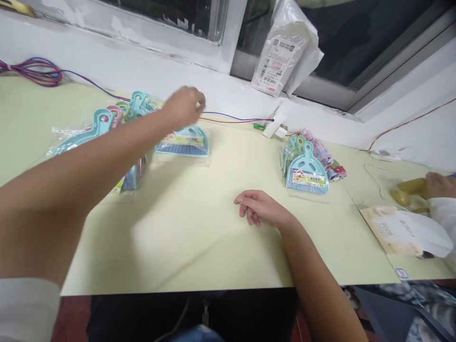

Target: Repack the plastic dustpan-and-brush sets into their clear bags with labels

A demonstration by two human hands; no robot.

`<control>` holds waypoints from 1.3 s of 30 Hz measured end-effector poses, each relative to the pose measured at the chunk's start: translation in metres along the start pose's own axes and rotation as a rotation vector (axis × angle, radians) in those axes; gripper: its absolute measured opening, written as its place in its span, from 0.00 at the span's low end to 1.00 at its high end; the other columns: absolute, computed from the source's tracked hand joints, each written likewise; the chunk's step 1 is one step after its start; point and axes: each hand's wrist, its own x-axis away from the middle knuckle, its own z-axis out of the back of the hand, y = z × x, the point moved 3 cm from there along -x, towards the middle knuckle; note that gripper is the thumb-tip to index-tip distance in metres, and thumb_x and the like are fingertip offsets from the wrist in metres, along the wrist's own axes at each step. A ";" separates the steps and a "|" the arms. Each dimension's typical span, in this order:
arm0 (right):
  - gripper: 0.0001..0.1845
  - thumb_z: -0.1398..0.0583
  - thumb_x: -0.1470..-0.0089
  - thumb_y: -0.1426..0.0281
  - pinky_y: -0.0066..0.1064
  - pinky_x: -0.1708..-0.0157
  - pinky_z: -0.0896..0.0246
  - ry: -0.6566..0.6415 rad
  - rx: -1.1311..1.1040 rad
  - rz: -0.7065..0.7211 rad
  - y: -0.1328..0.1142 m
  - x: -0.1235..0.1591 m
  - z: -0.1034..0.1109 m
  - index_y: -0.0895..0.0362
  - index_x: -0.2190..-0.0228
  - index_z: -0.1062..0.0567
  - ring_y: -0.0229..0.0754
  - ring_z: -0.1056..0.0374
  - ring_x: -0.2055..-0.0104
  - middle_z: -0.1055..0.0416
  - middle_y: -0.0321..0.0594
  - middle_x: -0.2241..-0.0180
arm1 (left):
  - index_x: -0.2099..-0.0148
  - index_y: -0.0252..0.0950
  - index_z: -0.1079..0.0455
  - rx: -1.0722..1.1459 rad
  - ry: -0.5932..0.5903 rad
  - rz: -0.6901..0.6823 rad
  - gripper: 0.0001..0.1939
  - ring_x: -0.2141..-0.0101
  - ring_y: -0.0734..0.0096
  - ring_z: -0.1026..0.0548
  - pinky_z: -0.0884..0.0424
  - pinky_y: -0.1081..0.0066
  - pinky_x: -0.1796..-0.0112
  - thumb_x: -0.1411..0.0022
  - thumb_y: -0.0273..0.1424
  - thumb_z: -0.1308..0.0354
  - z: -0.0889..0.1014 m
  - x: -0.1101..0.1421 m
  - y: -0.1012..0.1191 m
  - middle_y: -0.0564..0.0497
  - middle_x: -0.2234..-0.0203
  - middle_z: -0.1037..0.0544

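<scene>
My left hand [185, 105] reaches far across the pale yellow table [199, 228], just above a blue dustpan-and-brush set in clear wrap [185, 141]. Its fingers are curled and blurred, and I cannot make out anything in them. More wrapped sets in blue, pink and green [107, 121] lie in a heap at the left, partly hidden by my forearm. My right hand [258, 208] rests on the table near the middle, fingers loosely curled, holding nothing. A small stack of blue and green sets [306, 168] lies to its upper right.
A white plastic bag with a label [281, 57] leans on the window sill. Red and blue wires [39, 72] run along the wall. At the right edge another person's hand [440, 184] is on yellowish items, beside a printed paper bag [406, 232]. Patterned cloth [329, 159] lies behind the stack.
</scene>
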 end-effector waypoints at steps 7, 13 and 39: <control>0.11 0.37 0.40 0.61 0.23 0.87 0.47 0.007 0.027 0.051 0.005 0.000 -0.005 0.56 0.63 0.24 0.32 0.34 0.81 0.28 0.33 0.73 | 0.38 0.31 0.31 -0.206 -0.327 0.120 0.27 0.42 0.33 0.31 0.30 0.42 0.51 0.27 0.43 0.55 -0.041 0.154 0.074 0.27 0.41 0.30; 0.10 0.38 0.41 0.62 0.23 0.88 0.49 0.030 0.030 0.085 0.005 0.001 -0.009 0.56 0.64 0.24 0.32 0.35 0.82 0.29 0.33 0.74 | 0.33 0.39 0.35 -0.106 -0.172 0.164 0.29 0.35 0.41 0.38 0.42 0.45 0.37 0.27 0.47 0.58 -0.058 0.159 0.039 0.35 0.34 0.35; 0.21 0.31 0.44 0.55 0.22 0.86 0.44 -0.101 -0.182 0.242 0.010 -0.005 0.023 0.58 0.57 0.21 0.31 0.39 0.79 0.32 0.32 0.74 | 0.42 0.34 0.27 0.038 -0.016 -0.085 0.24 0.48 0.47 0.27 0.33 0.51 0.47 0.26 0.41 0.56 -0.060 0.155 0.032 0.38 0.49 0.22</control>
